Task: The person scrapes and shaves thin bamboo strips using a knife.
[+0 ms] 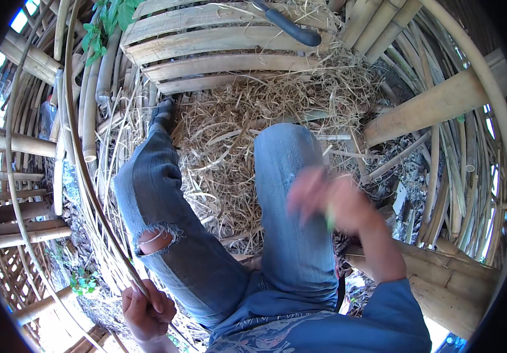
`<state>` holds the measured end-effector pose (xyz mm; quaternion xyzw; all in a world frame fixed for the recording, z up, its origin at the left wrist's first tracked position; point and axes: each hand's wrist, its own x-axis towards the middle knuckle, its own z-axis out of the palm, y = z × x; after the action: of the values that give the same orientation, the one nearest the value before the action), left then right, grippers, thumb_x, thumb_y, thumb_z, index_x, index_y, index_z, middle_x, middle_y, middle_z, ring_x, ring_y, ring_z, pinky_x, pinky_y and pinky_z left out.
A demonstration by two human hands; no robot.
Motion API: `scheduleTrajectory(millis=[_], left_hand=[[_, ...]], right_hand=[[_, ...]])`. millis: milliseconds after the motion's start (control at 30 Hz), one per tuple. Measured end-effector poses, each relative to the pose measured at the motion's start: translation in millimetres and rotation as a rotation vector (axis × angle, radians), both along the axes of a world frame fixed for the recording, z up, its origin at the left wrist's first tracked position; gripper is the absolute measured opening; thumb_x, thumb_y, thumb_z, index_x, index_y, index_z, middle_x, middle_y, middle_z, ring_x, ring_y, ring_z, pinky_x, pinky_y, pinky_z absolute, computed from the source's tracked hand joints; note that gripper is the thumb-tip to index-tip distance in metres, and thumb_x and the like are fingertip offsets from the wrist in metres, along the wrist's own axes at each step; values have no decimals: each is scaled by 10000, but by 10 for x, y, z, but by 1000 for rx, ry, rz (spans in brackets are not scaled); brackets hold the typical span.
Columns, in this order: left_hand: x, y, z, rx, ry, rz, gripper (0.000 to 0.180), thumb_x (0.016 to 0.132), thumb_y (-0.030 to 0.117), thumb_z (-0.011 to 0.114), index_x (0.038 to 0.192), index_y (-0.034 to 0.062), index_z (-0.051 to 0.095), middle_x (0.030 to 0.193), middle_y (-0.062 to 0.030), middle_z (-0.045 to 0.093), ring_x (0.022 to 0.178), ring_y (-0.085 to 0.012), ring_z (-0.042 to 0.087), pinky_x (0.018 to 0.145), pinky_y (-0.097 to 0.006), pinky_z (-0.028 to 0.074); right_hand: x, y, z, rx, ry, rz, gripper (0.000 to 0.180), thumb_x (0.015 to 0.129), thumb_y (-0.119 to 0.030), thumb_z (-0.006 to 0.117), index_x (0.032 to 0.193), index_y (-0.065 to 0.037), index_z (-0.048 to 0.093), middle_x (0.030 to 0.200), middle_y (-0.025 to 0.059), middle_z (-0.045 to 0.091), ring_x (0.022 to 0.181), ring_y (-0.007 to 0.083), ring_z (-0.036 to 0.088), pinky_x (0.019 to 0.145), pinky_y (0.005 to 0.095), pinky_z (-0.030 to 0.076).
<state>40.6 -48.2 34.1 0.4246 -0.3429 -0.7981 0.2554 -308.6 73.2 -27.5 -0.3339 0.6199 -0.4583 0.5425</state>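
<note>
My left hand (147,306) is closed round a long thin bamboo strip (97,203) beside my left thigh. The strip bends up and away from the fist to the top left of the view, and its lower end passes below my fingers. Over my right knee hangs my right hand (339,203), smeared by motion. Its fingers are too blurred to read, and a small greenish patch shows by the palm that I cannot make out.
Ahead lies a slatted bamboo platform (224,47) with a dark curved handle (292,26) on it. Curly shavings (230,147) cover the ground between my legs. Thick bamboo poles (430,109) stand at the right, and bundled strips line both sides. Leaves (112,17) hang top left.
</note>
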Motion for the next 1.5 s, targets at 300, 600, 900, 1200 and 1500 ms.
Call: scheduleTrajectory(millis=[300, 600, 900, 1200, 1500], left_hand=[[-17, -7, -99, 44, 15, 29, 470, 977, 324, 334, 646, 5, 432, 419, 16, 242, 344, -62, 181, 332, -245, 132], [106, 7, -79, -55, 32, -35, 428, 953, 364, 382, 672, 43, 407, 412, 37, 259, 305, -50, 203, 281, -228, 152], [40, 131, -98, 48, 60, -25, 485, 980, 358, 321, 646, 25, 433, 433, 40, 224, 347, -46, 160, 330, -228, 115], [283, 204, -106, 16, 144, -5, 477, 976, 360, 337, 646, 32, 442, 442, 40, 242, 351, -45, 165, 334, -224, 119], [409, 300, -159, 12, 211, -71, 487, 974, 370, 343, 638, 33, 450, 442, 42, 237, 366, -50, 163, 344, -225, 129]], right_hand=[[-327, 33, 346, -470, 268, -1040, 546, 957, -466, 304, 1095, 9, 535, 717, 78, 557, 610, 147, 546, 564, 278, 464], [43, 451, 413, -271, -99, -1030, 226, 916, -145, 500, 1047, 34, 547, 760, 93, 549, 575, 111, 474, 508, 233, 389], [-507, -162, 310, -56, 457, -611, 272, 933, -210, 486, 1086, -5, 579, 1117, 190, 585, 1025, 224, 588, 810, 340, 512], [-157, -56, 513, -152, -225, -195, 250, 880, -117, 529, 1031, 81, 552, 1030, 234, 600, 954, 280, 617, 792, 375, 532], [-249, 487, 384, -230, -193, -196, 278, 937, -139, 440, 1076, 86, 527, 1049, 214, 607, 1075, 304, 563, 932, 415, 453]])
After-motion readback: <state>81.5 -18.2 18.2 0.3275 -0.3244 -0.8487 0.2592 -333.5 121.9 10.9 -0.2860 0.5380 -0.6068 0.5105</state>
